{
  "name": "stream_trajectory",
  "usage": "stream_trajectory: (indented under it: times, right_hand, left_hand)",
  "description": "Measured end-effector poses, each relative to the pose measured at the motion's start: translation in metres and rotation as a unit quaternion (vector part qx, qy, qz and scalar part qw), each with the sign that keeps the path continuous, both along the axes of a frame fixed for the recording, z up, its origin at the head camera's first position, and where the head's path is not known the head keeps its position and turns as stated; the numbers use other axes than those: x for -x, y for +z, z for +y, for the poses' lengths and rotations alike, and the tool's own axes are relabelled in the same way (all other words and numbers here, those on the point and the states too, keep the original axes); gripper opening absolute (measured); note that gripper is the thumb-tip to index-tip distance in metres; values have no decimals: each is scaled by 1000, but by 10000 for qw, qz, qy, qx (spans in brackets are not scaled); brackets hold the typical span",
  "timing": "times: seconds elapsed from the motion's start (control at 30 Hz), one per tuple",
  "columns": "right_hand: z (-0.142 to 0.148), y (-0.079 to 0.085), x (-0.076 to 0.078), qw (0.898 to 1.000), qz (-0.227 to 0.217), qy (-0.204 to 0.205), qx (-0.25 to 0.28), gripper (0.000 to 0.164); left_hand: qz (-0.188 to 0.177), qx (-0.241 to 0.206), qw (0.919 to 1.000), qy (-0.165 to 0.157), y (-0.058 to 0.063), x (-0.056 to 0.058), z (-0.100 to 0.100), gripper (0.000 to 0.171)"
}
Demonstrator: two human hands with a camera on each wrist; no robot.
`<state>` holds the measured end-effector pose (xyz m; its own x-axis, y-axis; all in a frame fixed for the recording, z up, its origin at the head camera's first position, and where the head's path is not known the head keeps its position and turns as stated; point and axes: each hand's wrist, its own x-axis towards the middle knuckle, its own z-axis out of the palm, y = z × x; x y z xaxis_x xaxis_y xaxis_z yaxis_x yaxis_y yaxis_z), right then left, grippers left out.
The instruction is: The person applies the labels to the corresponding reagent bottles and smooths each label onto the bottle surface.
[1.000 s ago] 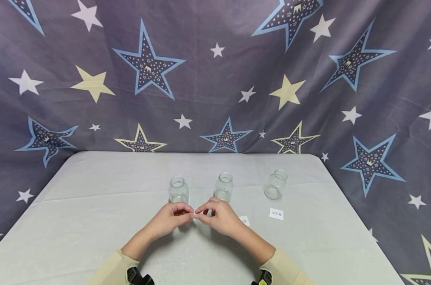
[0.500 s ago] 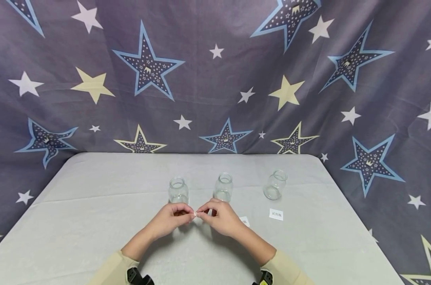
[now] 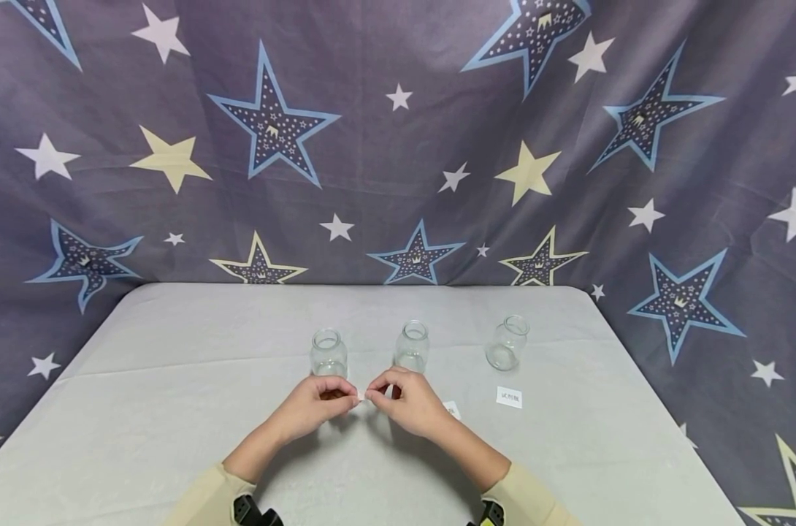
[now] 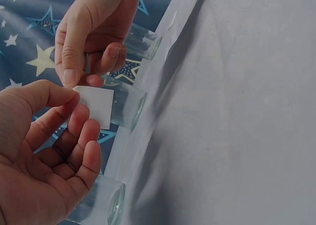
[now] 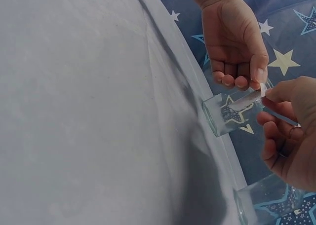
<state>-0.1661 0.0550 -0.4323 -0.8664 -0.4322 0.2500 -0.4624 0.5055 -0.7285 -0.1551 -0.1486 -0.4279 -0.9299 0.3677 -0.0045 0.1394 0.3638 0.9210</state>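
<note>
Jointly, by the fingers of the left hand [image 3: 311,404] and the right hand [image 3: 408,401], a square white paper label [image 4: 98,106] is pinched at one corner above the pale grey, cloth-covered bench [image 3: 174,409]. Beyond, three round-mouthed clear glass jars [image 3: 412,343] are stood upright; to the right, two rectangular white printed cards [image 3: 509,397] are laid flat.

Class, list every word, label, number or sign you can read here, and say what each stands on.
"试剂瓶": white card lying on the table, small but legible.
"瓶": last character of the second card, blurred; the rest is hidden.
Held white paper: no readable text.
Glass jars: none readable.
</note>
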Motion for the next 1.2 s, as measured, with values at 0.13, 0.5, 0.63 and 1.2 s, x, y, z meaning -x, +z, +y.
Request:
stream_trajectory:
  times: [0.13,0.5,0.63,1.2]
  right_hand:
    - [0,1,0,10000,-63,-29,42,6]
    - [1,4,-1,9995,-247,-147,127,6]
    - [3,3,-1,9994,-237,-199,154,6]
    - [6,2,-1,9986,-323,-351,223,8]
  left_hand:
    - [45,76,10000,23,-1,0,0,19]
    - [51,86,9999,65,-3,-1,-2,19]
    - [40,58,10000,57,-3,-2,-2,19]
    - [-56,70,9999,106,-5,-2,-3,19]
